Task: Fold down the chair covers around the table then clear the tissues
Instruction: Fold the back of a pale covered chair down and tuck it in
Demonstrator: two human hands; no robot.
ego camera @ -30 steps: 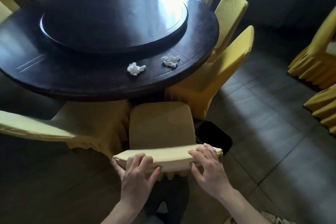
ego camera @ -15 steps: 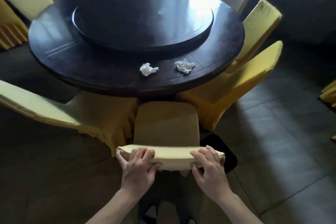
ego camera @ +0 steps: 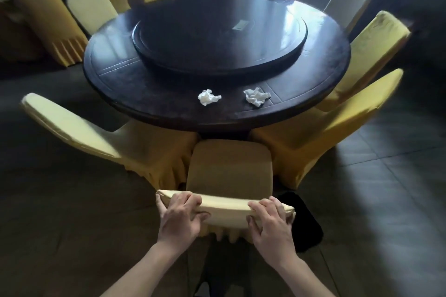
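Observation:
Directly in front of me stands a chair whose bare tan back (ego camera: 230, 166) shows, with its yellow cover (ego camera: 225, 210) bunched in a roll along the top edge. My left hand (ego camera: 179, 218) grips the roll's left end and my right hand (ego camera: 269, 223) grips its right end. Two crumpled white tissues lie on the dark round table (ego camera: 149, 94) near its front edge: the left tissue (ego camera: 208, 97) and the right tissue (ego camera: 257, 97), a short gap apart.
A raised turntable (ego camera: 219, 38) fills the table's centre. Yellow-covered chairs flank mine, one on the left (ego camera: 96, 137) and one on the right (ego camera: 333, 123), with more around the far side. A black object (ego camera: 306, 222) lies on the tiled floor at my right.
The view has swung left and tilted up, bringing more of the table and far chairs into sight. Both hands stay on the rolled cover, fingers curled tighter around it.

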